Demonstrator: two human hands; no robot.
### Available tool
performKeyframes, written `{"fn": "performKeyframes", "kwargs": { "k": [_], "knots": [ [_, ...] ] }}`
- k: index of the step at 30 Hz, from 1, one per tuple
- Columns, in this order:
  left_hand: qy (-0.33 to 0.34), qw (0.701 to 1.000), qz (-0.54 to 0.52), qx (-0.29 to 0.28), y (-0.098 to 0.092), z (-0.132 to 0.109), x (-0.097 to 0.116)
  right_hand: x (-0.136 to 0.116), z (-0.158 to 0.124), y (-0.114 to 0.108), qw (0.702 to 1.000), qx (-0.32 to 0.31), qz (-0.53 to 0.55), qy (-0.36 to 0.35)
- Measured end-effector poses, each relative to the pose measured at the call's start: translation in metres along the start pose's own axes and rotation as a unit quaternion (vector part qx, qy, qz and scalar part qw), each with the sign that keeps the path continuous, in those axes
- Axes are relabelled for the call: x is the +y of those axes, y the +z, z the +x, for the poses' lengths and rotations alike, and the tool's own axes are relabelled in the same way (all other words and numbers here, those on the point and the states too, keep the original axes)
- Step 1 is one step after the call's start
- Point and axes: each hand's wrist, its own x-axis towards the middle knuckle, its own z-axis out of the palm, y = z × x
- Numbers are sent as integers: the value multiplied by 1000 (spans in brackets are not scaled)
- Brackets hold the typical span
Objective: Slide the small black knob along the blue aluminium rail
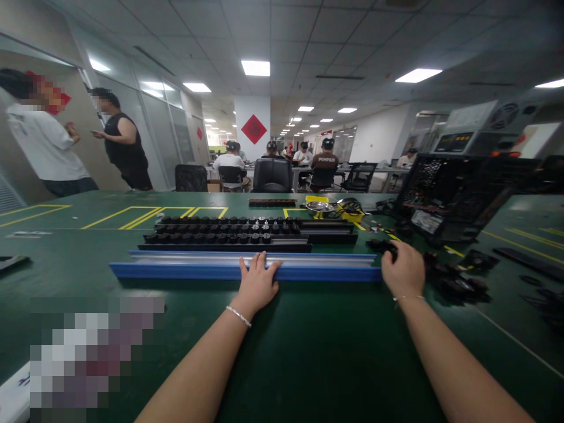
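Observation:
A long blue channel rail (176,271) with a pale inner groove lies across the green table in front of me. My left hand (258,282) rests on its middle, fingers spread over the near wall and into the groove. By the rail's right end, my right hand (404,271) is closed with curled fingers; dark parts lie right at its fingertips, and what it grips is partly hidden. Just beyond the blue rail lie black rails (291,247) parallel to it, carrying rows of round black pieces (211,238).
An opened computer case (440,200) stands at the right, with loose black parts (462,285) before it. A metal dish (319,206) and yellow items sit farther back. A pixelated object (94,358) lies at lower left. Several people are beyond the table.

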Motion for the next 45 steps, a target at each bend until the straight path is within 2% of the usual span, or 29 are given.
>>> {"fn": "performKeyframes", "kwargs": {
  "k": [4,8,9,13,16,19,21,24,31,36,45],
  "knots": [
    [1,1000,-8,10,4,-1,0,-75,6,31,978,-143,86,-124],
    [20,999,-11,46,4,-2,2,-133,17,69,947,-271,59,-161],
    [26,998,-11,57,3,-3,3,-142,21,77,934,-311,38,-169],
    [27,996,-1,86,-6,0,8,-162,32,106,889,-407,31,-207],
    [34,997,6,65,-8,3,13,-170,36,121,860,-455,22,-232],
    [32,999,-5,22,-4,6,18,-178,37,128,844,-478,5,-245],
    [21,1000,-23,6,0,6,19,-181,36,128,838,-484,-1,-251],
    [25,999,-34,22,4,6,21,-184,35,123,847,-467,-8,-255],
    [32,997,-31,56,11,2,22,-190,28,97,897,-354,-37,-262],
    [29,996,-50,62,17,2,20,-193,19,76,918,-280,-52,-275],
    [16,995,-88,41,20,8,16,-193,13,53,934,-250,-38,-251]
  ]
}}
